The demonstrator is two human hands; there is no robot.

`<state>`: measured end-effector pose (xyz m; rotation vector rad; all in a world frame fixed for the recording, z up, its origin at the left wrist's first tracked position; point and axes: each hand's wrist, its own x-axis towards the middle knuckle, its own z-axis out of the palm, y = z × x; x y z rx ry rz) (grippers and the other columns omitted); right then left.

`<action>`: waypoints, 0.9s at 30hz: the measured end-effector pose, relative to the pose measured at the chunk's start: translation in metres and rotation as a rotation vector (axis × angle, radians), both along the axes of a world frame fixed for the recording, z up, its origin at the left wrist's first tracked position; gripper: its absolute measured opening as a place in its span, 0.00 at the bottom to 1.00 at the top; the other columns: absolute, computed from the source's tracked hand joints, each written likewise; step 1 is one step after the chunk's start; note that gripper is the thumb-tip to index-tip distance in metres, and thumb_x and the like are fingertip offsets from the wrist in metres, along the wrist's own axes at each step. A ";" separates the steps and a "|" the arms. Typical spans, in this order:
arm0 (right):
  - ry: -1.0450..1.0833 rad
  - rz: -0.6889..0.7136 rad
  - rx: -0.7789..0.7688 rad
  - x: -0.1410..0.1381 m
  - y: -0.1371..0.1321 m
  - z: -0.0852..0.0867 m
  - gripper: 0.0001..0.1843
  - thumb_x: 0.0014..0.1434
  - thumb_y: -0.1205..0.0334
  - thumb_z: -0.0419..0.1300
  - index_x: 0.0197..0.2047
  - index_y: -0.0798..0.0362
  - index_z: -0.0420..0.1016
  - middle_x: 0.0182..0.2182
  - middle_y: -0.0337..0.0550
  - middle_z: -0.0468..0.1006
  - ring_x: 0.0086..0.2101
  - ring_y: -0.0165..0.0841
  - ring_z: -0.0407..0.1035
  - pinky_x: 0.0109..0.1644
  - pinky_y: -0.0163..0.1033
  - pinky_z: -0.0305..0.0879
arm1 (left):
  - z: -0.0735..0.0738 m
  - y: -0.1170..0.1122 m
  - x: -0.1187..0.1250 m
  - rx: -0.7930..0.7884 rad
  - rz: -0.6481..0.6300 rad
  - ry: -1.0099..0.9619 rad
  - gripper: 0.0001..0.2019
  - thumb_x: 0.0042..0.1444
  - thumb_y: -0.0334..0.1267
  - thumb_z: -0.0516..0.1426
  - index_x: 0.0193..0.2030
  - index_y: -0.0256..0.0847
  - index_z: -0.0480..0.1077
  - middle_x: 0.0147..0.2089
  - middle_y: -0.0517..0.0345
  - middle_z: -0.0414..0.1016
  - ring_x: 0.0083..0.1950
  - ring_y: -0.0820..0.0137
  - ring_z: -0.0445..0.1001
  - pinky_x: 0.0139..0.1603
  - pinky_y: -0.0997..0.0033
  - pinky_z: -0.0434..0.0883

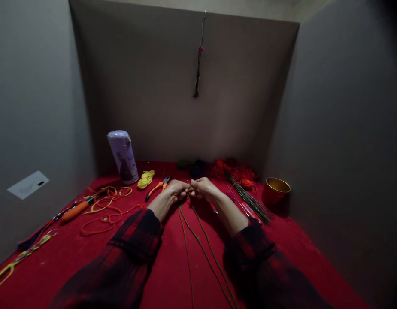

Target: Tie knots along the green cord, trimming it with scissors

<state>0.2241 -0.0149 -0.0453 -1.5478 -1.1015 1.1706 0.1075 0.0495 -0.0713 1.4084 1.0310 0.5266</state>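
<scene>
Left hand [174,192]: fingers curled, pinched shut on the upper ends of the green cords, fingertips meeting those of the other hand.
Right hand [204,188]: likewise closed on the same cord ends, knuckles up.
Green cords [198,238]: thin, round strands running from the two hands down the middle of the bench toward the person, fanning slightly apart.
Bench [172,274]: covered in matte red felt-like cloth.
Sleeves: dark red-and-black plaid.
Orange cord [104,210]: loose tangled loops lying left of the left hand.
Snips [158,187]: orange-handled, just beside the left hand.
Yellow yarn [146,179]: small soft bundle near a tall lilac tumbler [122,156].
Wire bundle [251,201]: thin straight stems, right of the right hand.
Tin [277,191]: round, red outside, shiny gold inside.
</scene>
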 end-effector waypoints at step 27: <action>-0.155 0.034 0.017 0.001 0.010 -0.029 0.10 0.51 0.63 0.58 0.22 0.54 0.62 0.10 0.27 0.54 0.11 0.20 0.44 0.14 0.29 0.39 | 0.004 -0.003 -0.012 0.420 0.012 0.344 0.05 0.42 0.27 0.54 0.20 0.35 0.69 0.14 0.64 0.62 0.16 0.78 0.57 0.18 0.77 0.50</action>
